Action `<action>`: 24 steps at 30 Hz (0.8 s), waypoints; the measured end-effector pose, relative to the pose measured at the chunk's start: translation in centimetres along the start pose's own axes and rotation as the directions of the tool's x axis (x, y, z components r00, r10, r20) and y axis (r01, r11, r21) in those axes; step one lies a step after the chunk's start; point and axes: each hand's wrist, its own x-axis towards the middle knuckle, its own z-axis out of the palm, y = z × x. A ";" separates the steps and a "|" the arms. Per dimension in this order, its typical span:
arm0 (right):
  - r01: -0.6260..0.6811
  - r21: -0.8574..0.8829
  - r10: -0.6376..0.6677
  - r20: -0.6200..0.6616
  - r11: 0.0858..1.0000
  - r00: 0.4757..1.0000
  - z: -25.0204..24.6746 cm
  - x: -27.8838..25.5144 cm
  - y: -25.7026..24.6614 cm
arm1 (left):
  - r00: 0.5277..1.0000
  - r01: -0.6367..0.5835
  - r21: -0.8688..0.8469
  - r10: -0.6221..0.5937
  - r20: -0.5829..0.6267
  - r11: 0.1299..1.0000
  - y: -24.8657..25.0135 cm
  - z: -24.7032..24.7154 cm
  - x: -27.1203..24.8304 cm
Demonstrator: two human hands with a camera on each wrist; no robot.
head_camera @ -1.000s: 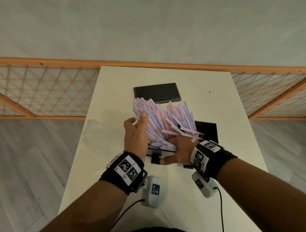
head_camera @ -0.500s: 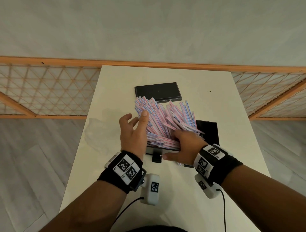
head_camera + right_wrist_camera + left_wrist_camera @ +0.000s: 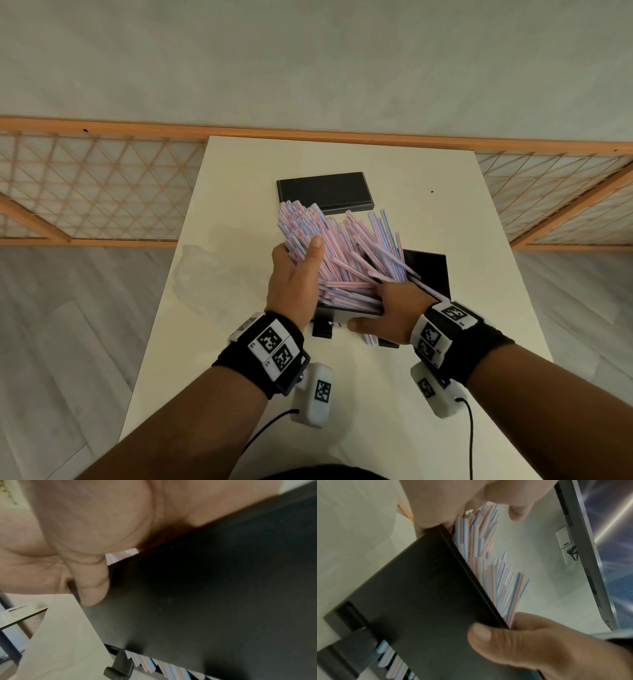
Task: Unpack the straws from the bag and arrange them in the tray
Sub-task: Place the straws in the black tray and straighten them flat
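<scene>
A thick bundle of pink, blue and white striped straws (image 3: 346, 246) leans fanned out in a black tray (image 3: 428, 270) at the middle of the white table (image 3: 445, 342). My left hand (image 3: 298, 253) grips the bundle's left side, thumb on top. My right hand (image 3: 376, 305) holds the tray's near wall, with its thumb along the outside and its fingers among the straws. In the left wrist view, straws (image 3: 489, 555) rise above the tray's black wall (image 3: 419, 595). A few straw ends (image 3: 390, 655) poke out under the tray. The right wrist view is mostly palm and black wall (image 3: 205, 588).
A flat black lid (image 3: 325, 190) lies just behind the straws. An empty clear bag (image 3: 195, 270) lies on the table to the left. A wooden lattice rail (image 3: 102, 192) runs behind the table, and the floor drops away on both sides.
My left hand has gone from spread fingers beside the bundle to curled round its left side. The fanned straws have been pushed closer together. My right hand stays on the tray's near wall.
</scene>
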 end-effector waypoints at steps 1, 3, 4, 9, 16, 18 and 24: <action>0.004 0.021 -0.004 -0.003 1.000 1.000 0.0 0.2 -0.3 | 1.000 -0.005 -0.008 0.005 0.004 1.000 0.0 0.1 -0.1; 0.042 0.087 -0.039 -0.031 0.995 0.999 -0.1 0.5 -0.9 | 1.000 -0.021 -0.018 0.021 0.006 1.000 -0.2 0.2 -0.2; 0.061 0.114 -0.055 -0.047 0.992 0.997 -0.1 0.6 -1.0 | 1.000 -0.024 -0.017 0.024 0.009 1.000 -0.3 0.2 -0.1; 0.060 0.051 -0.057 -0.057 0.997 0.997 0.3 1.0 -1.6 | 1.000 -0.025 0.018 0.024 0.016 1.000 -0.2 0.2 -0.3; 0.055 0.119 -0.054 -0.014 0.991 0.998 -0.3 2.0 -2.5 | 0.999 -0.053 0.021 0.053 0.002 0.998 -0.5 0.4 -0.2; 0.062 0.142 -0.060 -0.017 0.988 0.998 -0.4 2.1 -2.3 | 0.997 -0.074 0.014 0.074 0.002 0.997 -0.7 0.3 -0.1; 0.118 0.316 -0.085 -0.119 0.941 0.989 -0.3 1.8 -1.7 | 0.995 -0.094 0.042 0.092 0.040 0.995 -0.6 0.0 -0.3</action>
